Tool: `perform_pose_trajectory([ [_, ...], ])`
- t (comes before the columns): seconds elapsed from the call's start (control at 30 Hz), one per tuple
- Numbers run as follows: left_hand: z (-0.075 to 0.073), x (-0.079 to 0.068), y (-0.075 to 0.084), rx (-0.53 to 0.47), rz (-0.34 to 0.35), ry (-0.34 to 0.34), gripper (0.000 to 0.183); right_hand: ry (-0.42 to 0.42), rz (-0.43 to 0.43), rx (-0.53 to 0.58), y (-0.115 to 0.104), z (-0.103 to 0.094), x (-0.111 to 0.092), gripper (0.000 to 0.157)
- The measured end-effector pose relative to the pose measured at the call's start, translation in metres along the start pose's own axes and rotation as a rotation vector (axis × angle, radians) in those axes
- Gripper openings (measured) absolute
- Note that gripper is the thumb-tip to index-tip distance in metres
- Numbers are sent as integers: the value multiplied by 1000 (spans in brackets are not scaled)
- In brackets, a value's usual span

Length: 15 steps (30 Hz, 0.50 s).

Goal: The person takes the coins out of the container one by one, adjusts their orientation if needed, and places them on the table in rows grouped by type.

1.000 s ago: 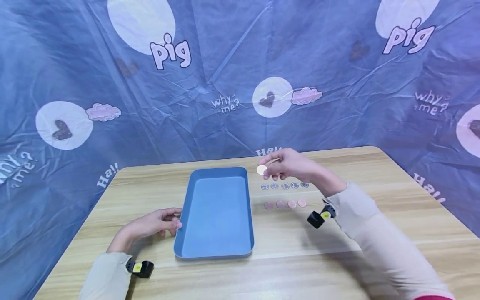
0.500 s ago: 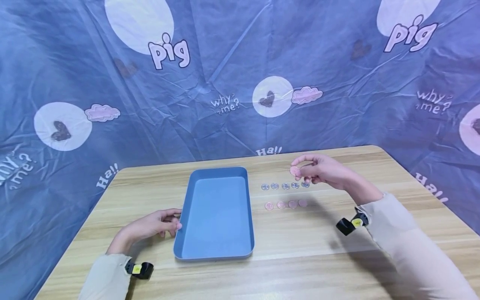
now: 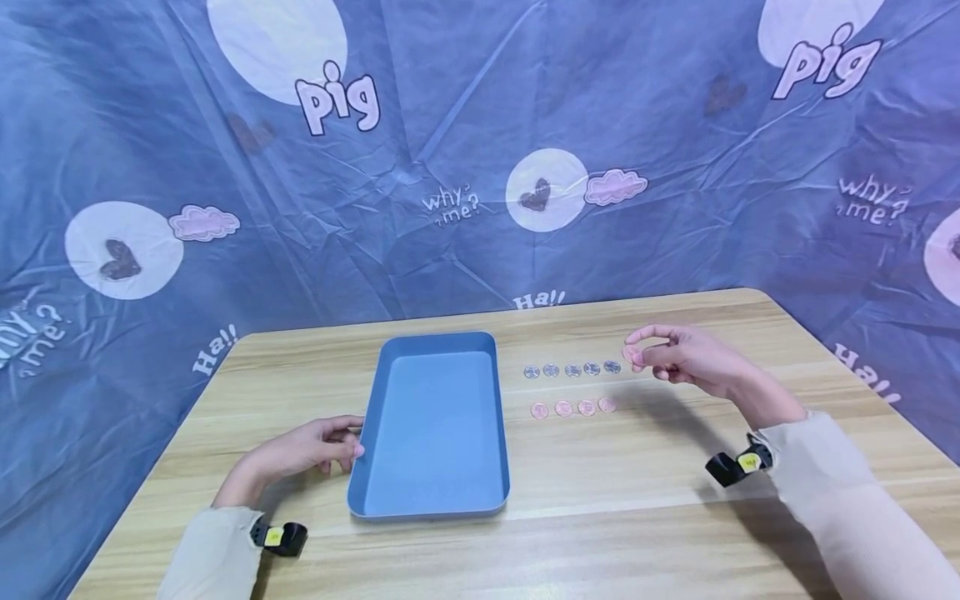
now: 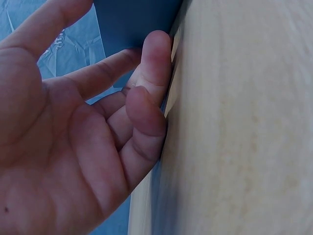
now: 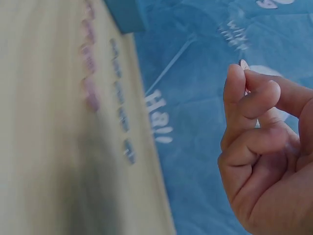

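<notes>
A pinkish copper coin (image 3: 629, 353) is pinched between the thumb and index finger of my right hand (image 3: 693, 362), raised over the table just right of the silver row. In the right wrist view the coin's edge (image 5: 243, 63) peeks past the fingertips; the other fingers are curled in. My left hand (image 3: 303, 450) touches the left side of a blue rectangular tray (image 3: 502, 442). In the left wrist view, thumb and index finger reach the tray's outer wall (image 4: 134, 24), with the remaining fingers loosely bent close to the tabletop.
Right of the tray lie several silver coins (image 3: 573, 371) in a row, with several copper coins (image 3: 563, 408) in a second row nearer the person. Behind the wooden table (image 3: 585, 533) hangs a blue printed cloth (image 3: 420, 250).
My right hand has moved right and slightly down with the coin, from above the left end of the silver row to past its right end. The left hand and tray stay put.
</notes>
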<state>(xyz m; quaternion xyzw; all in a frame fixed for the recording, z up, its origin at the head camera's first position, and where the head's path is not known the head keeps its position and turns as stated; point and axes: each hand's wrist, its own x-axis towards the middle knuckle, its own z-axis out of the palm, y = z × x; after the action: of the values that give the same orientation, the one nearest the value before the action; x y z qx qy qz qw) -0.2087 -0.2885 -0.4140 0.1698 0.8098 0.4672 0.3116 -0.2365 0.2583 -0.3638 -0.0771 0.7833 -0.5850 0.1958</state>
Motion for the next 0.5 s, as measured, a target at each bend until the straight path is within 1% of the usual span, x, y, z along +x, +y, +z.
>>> perform_pose_trajectory([
  [0.1,0,0,0,5,6,-2,70,-8,21,-8,13,-1,2,20],
  [0.3,-2,0,-1,0,-10,-5,70,-35,50,-6,35,-4,6,27],
  [0.37,-2,0,-1,11,-11,-3,70,-47,74,3,40,-4,7,31],
  [0.5,-3,0,-1,35,-20,7,70,-46,135,-18,48,-4,9,35],
])
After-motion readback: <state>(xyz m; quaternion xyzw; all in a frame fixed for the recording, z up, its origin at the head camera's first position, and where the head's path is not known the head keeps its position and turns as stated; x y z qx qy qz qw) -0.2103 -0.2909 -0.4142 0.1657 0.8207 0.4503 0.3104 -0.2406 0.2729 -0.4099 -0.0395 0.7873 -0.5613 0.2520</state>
